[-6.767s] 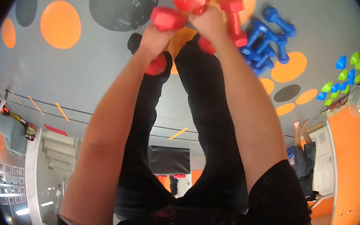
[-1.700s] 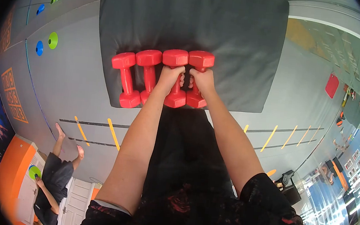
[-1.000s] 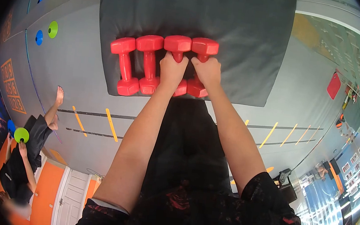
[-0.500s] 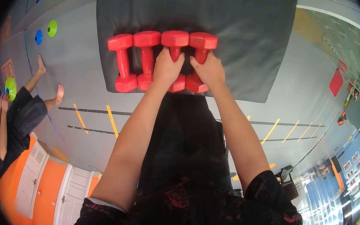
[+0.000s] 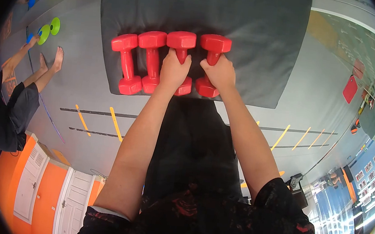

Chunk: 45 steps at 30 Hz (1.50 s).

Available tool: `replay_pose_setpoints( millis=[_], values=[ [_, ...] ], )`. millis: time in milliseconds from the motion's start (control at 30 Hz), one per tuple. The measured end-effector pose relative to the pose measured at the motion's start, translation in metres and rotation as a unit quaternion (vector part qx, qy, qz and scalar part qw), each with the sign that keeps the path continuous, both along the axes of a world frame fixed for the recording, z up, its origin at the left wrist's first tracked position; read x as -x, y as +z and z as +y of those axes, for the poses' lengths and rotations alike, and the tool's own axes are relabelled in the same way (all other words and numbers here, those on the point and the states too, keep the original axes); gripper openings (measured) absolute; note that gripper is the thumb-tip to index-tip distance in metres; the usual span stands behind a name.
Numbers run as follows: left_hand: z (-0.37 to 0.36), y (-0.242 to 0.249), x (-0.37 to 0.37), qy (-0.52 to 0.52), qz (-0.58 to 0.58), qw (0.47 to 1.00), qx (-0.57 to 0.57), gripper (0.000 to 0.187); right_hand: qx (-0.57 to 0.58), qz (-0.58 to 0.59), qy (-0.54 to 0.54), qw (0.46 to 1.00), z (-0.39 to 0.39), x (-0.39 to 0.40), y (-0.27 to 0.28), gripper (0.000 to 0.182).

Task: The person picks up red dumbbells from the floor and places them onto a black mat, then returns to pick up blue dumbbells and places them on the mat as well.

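Several red dumbbells lie side by side on a black padded mat. My left hand point(image 5: 174, 70) is wrapped round the handle of the third dumbbell point(image 5: 181, 39) from the left. Round the handle of the rightmost dumbbell point(image 5: 216, 43), my right hand point(image 5: 219, 73) is closed. A gap separates these two. The leftmost dumbbell point(image 5: 128, 64) and the second one point(image 5: 152, 59) lie untouched to the left. My palms hide parts of both held handles.
The black mat point(image 5: 257, 47) lies on a grey floor with yellow and black lines point(image 5: 114, 121). At the far left another person point(image 5: 7, 108) reaches to green discs point(image 5: 43, 34). Orange walls and white doors point(image 5: 73, 201) stand at lower left. A red object point(image 5: 350, 90) is at right.
My right hand and its dumbbell have shifted slightly right, widening the gap to the third one. The other person has moved, and a hand now reaches the discs farther up.
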State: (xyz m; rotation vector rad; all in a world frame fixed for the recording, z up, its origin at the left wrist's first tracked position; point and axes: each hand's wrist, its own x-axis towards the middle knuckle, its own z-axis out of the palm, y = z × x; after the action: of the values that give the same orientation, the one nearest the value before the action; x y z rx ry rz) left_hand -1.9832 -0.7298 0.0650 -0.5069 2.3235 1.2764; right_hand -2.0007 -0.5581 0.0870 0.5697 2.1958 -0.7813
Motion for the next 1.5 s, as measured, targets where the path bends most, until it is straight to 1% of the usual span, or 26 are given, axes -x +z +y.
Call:
replay_pose_setpoints(
  millis=[200,267,400,467,600,667,800,867,900,967,1267,1500],
  values=[
    [0.000,-0.003,0.001,0.002,0.000,1.000,-0.008,0.053,-0.010,-0.005,0.016,1.000,-0.001,0.001,0.002,0.054],
    [0.001,-0.006,0.000,0.005,0.004,1.000,-0.004,0.053,-0.038,-0.014,0.047,0.998,-0.002,0.002,0.007,0.058],
    [0.003,-0.007,-0.001,0.007,0.005,1.000,0.003,0.053,-0.032,-0.012,0.059,0.998,-0.005,0.001,0.005,0.060],
    [0.002,-0.007,-0.001,0.008,0.006,1.000,0.000,0.053,-0.041,-0.002,0.095,0.995,-0.009,0.002,0.005,0.061],
    [0.001,-0.006,0.000,0.005,0.001,1.000,-0.004,0.053,-0.035,-0.010,0.084,0.996,-0.010,0.003,0.006,0.063],
    [0.000,-0.007,0.001,0.003,0.005,1.000,-0.007,0.053,-0.035,-0.009,0.107,0.994,-0.006,0.003,0.004,0.064],
    [-0.001,-0.007,0.001,0.002,0.005,1.000,-0.014,0.054,-0.026,-0.002,0.111,0.993,-0.004,0.003,0.003,0.064],
    [-0.001,-0.004,0.003,0.002,0.002,1.000,-0.017,0.054,-0.029,-0.013,0.101,0.994,-0.004,0.004,0.006,0.058],
    [-0.001,-0.004,0.003,0.000,0.002,1.000,-0.018,0.054,-0.029,-0.014,0.101,0.994,-0.004,0.004,0.005,0.058],
    [-0.002,-0.005,0.002,-0.002,0.000,1.000,-0.018,0.054,-0.025,0.001,0.116,0.993,-0.003,0.004,0.004,0.063],
    [-0.002,-0.001,0.003,0.005,0.008,0.999,-0.035,0.053,-0.025,0.001,0.103,0.994,0.003,0.001,0.009,0.067],
    [-0.002,0.002,0.000,0.011,0.013,0.999,-0.032,0.053,-0.013,0.009,0.111,0.994,0.002,-0.002,0.008,0.066]
  ],
)
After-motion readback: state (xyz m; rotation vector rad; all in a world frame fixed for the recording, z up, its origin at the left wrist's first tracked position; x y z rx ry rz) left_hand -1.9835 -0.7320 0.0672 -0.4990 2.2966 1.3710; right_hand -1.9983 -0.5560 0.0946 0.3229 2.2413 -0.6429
